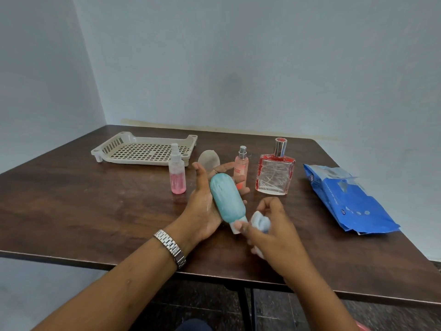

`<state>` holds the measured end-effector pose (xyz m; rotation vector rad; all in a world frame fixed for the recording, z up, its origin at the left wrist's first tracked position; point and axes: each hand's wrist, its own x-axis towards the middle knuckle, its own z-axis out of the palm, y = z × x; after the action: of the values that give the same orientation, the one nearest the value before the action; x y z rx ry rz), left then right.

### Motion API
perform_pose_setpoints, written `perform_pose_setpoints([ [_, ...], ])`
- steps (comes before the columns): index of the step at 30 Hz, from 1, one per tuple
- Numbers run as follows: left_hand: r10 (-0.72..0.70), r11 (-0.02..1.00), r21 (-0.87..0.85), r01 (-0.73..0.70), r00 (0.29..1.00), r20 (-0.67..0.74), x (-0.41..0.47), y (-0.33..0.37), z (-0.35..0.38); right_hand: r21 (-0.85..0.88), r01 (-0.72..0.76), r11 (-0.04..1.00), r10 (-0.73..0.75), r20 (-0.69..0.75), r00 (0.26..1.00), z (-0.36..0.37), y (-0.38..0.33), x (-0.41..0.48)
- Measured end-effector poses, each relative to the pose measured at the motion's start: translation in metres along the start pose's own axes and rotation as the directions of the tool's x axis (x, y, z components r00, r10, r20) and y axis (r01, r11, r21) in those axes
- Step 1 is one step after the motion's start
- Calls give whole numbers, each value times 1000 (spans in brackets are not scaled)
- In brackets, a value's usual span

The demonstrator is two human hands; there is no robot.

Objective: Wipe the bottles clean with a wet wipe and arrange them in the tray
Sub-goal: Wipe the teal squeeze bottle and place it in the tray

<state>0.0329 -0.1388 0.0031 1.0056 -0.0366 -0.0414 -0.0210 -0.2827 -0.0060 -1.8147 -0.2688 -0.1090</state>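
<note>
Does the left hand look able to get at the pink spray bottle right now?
Probably not yet. The pink spray bottle stands close beside the left hand with nothing between, but that hand is holding the teal bottle.

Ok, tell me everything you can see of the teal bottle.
The teal bottle is a rounded, opaque, plastic-looking tube with a white cap at its near end. It lies tilted in the left hand, which curls behind it, above the table. The right hand, holding a bunched wet wipe, touches the cap. Faint pale streaks mark its body.
</note>
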Motion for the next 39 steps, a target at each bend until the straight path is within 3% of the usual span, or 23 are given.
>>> perform_pose_setpoints([
  [4,-54,997,-45,56,997,57,-2,4,-2,-84,-51,995,41,-117,992,-14,4,10],
  [7,-65,995,-65,72,993,94,-4,5,-1,25,-59,998,62,-145,987,-21,1,13],
  [12,-72,994,-74,81,990,119,-6,5,-1,171,-62,983,73,-60,996,-23,2,9],
  [16,-63,994,-81,76,987,146,-6,3,-1,-39,128,991,-130,-80,988,-14,1,3],
  [20,-38,995,-85,49,991,130,-7,4,-1,-259,270,927,-306,-108,946,-2,-1,0],
  [26,-17,994,-107,22,999,48,-7,5,1,-335,232,913,-293,-143,945,6,4,-6],
  [31,-8,995,-95,10,1000,22,-8,5,0,-282,217,935,-281,-213,936,2,-3,-9],
  [39,41,995,-91,-41,999,-2,-7,4,0,-373,183,910,-246,-127,961,13,-1,-9],
])
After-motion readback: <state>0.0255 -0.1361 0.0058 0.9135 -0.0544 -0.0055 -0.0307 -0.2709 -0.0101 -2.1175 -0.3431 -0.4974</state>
